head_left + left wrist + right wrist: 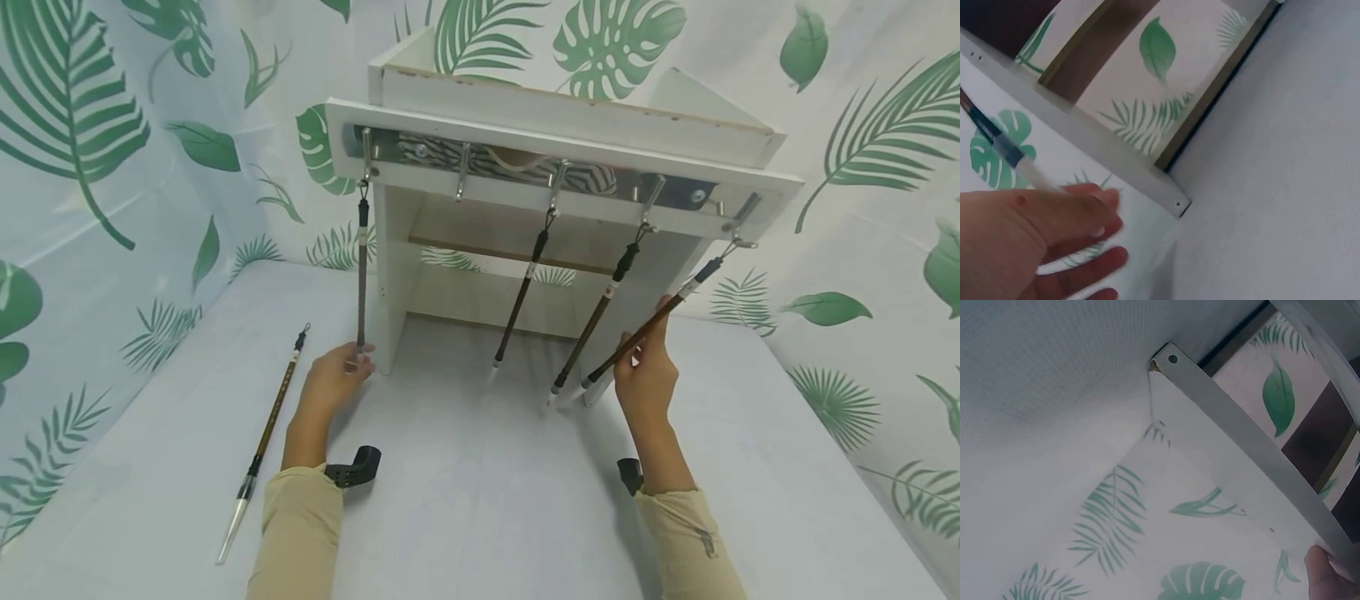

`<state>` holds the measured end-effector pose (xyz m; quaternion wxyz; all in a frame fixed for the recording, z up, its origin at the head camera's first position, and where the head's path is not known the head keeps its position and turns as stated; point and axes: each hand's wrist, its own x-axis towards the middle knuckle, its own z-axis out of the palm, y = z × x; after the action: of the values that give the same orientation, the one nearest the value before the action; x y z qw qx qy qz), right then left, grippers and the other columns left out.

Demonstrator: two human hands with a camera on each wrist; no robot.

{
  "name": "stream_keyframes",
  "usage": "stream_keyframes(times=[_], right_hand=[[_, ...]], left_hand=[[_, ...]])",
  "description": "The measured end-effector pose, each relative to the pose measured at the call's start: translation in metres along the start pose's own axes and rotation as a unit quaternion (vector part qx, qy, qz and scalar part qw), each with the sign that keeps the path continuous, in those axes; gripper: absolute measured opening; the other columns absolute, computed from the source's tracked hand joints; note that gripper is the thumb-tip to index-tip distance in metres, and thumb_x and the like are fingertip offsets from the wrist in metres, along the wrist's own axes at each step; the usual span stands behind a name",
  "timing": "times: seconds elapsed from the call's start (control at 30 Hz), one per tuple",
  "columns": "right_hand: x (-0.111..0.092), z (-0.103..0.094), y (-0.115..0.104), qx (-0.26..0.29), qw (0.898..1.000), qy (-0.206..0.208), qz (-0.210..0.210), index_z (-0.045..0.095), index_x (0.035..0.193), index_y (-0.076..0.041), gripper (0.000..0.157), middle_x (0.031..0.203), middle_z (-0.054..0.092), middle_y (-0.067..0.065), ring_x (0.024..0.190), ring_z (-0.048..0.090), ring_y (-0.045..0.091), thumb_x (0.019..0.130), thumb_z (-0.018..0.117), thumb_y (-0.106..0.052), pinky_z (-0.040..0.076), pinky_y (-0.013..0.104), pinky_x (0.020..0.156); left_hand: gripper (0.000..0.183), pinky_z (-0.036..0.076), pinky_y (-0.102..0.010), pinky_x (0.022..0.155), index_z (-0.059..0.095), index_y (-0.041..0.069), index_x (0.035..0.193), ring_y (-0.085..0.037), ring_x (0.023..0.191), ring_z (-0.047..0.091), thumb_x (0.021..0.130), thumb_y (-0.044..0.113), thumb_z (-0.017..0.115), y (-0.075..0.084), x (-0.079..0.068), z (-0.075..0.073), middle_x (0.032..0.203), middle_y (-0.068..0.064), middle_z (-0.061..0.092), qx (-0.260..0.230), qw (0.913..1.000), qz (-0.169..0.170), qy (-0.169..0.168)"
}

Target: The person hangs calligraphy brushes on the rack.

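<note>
A calligraphy brush point(362, 283) hangs by its loop from the leftmost hook, tip down. My left hand point(330, 382) pinches it at the pale tip end; the left wrist view shows the brush point(1007, 150) passing behind the thumb. At the right end hook hangs another calligraphy brush point(654, 323), slanting down to the left, its shaft held by my right hand point(647, 379). In the right wrist view only a fingertip point(1324, 575) shows, beside the rack's side panel. Two more brushes, a thinner one point(521, 292) and a thicker one point(597, 317), hang between them.
The white rack point(480, 187) stands on a pale cloth-covered table point(465, 517), its metal hook strip point(510, 162) facing me. Left of my left arm lies another brush point(276, 408) with a clear tip cover. Leaf-patterned cloth point(847, 308) surrounds the table.
</note>
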<state>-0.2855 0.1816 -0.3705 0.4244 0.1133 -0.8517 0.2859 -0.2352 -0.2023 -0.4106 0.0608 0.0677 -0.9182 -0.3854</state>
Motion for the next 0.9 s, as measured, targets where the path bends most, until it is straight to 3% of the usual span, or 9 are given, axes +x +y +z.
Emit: stream_keyframes(times=[0.17,0.33,0.47,0.63,0.77,0.9], right_hand=[[0.000,-0.001,0.001,0.005,1.000,0.006,-0.004,0.018,0.151,-0.011,0.069,0.110,0.061,0.033,0.081,0.065,0.048,0.092,0.052,0.001,0.057,0.055,0.070],[0.001,-0.002,0.001,0.008,1.000,0.014,-0.012,0.017,0.151,-0.013,0.070,0.108,0.062,0.033,0.079,0.065,0.048,0.092,0.052,0.002,0.056,0.056,0.069],[0.002,-0.002,0.001,0.010,1.000,0.019,-0.012,0.018,0.151,-0.013,0.071,0.107,0.062,0.033,0.079,0.065,0.048,0.092,0.052,0.004,0.056,0.056,0.069],[0.003,-0.002,-0.001,0.014,1.000,0.018,-0.010,0.018,0.151,-0.013,0.071,0.107,0.062,0.033,0.082,0.065,0.049,0.092,0.052,0.003,0.056,0.056,0.069],[0.002,-0.003,-0.003,0.011,1.000,0.005,-0.006,0.018,0.151,-0.013,0.069,0.110,0.061,0.033,0.084,0.065,0.048,0.093,0.051,0.000,0.057,0.056,0.070],[0.001,-0.002,-0.003,0.008,1.000,-0.004,0.001,0.019,0.151,-0.011,0.067,0.112,0.061,0.033,0.087,0.066,0.047,0.093,0.052,-0.001,0.057,0.055,0.071]], left_hand=[[0.042,0.048,-0.054,0.095,0.051,0.004,0.132,-0.039,0.114,0.058,0.094,0.019,0.057,-0.004,-0.001,-0.004,0.123,-0.022,0.061,0.020,0.9991,-0.026,-0.026],[0.045,0.042,-0.058,0.100,0.048,0.006,0.135,-0.044,0.121,0.050,0.094,0.022,0.057,-0.005,-0.004,-0.014,0.131,-0.024,0.055,0.033,0.9973,-0.066,-0.005],[0.058,0.027,-0.064,0.105,0.041,0.004,0.140,-0.053,0.131,0.028,0.090,0.025,0.061,-0.008,-0.009,-0.024,0.143,-0.032,0.034,0.071,0.9885,-0.133,0.006],[0.078,0.016,-0.069,0.108,0.022,0.000,0.147,-0.057,0.135,0.005,0.087,0.029,0.063,-0.018,-0.018,-0.035,0.146,-0.039,0.009,0.090,0.9753,-0.199,-0.034],[0.080,0.020,-0.070,0.105,0.017,-0.003,0.146,-0.061,0.130,0.010,0.087,0.028,0.061,-0.025,-0.023,-0.046,0.142,-0.043,0.010,0.101,0.9687,-0.220,-0.054],[0.073,0.026,-0.067,0.100,0.024,-0.004,0.143,-0.061,0.123,0.021,0.088,0.026,0.061,-0.031,-0.028,-0.055,0.133,-0.046,0.022,0.104,0.9642,-0.236,-0.063]])
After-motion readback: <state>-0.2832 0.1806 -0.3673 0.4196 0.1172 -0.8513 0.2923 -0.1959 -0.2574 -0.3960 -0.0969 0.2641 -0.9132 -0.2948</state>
